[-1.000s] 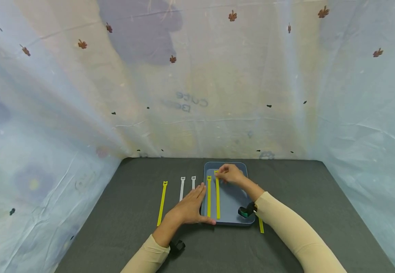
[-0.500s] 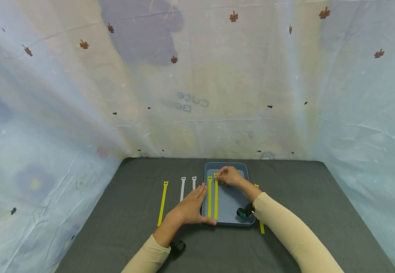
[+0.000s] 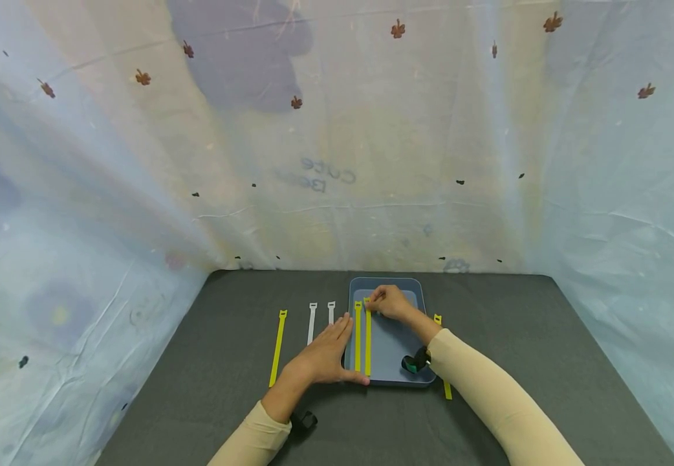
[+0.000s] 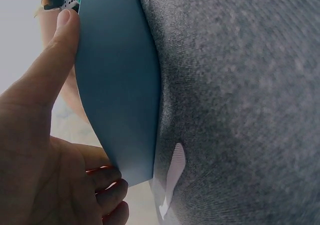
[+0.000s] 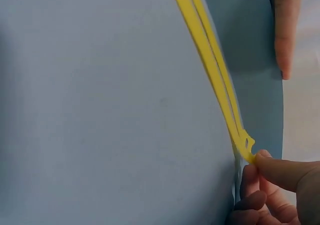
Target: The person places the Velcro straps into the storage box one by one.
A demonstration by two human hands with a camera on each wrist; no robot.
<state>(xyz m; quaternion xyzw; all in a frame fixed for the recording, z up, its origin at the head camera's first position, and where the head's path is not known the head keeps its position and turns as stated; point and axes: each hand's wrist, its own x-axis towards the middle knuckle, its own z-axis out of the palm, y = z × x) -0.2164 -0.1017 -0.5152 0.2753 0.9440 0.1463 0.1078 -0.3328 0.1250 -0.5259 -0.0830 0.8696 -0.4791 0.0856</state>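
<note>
My right hand point(image 3: 391, 302) pinches the slotted head of a yellow cable tie point(image 3: 368, 343) between thumb and fingers, over the far part of a blue-grey tray point(image 3: 395, 349). The tie's strap lies lengthwise in the tray, close beside a second yellow cable tie point(image 3: 358, 336) near the left wall. In the right wrist view, the pinched head point(image 5: 248, 156) is bent up a little from the tray floor. My left hand point(image 3: 319, 356) rests against the tray's near left corner, thumb along the front rim and straight fingers along the left rim. In the left wrist view, its thumb point(image 4: 62, 45) touches the tray wall.
On the dark grey cloth left of the tray lie a yellow cable tie point(image 3: 278, 349) and two white ones point(image 3: 312, 322), partly hidden by my left hand. Another yellow cable tie point(image 3: 447, 389) lies right of the tray, under my right forearm. Patterned curtains point(image 3: 372, 162) surround the table.
My right hand has moved slightly left and nearer, bringing the pinched yellow cable tie closer to and more in line with the other one. My left hand has stayed on the tray.
</note>
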